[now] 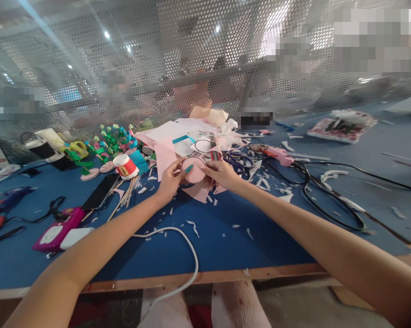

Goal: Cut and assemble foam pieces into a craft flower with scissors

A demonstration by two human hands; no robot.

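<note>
Between my two hands is a round pink disc (193,170) with a dark curved rim along its top edge. My left hand (173,178) grips its left side, the thumb with a teal nail lying across the face. On the right edge, my right hand (222,174) pinches it with thumb and fingers. Pink and white paper sheets (164,136) lie piled behind the disc, and pink scraps (200,191) show just below it. A red and white paper cup (125,166) lies tilted to the left of my left hand.
A pink glue gun (279,155) with a coiled black cable rests at right. On the left are a phone (103,191), a magenta power strip (60,230) and small green craft plants (106,146). A white cable (192,248) crosses the table edge. A perforated metal screen (192,59) stands behind.
</note>
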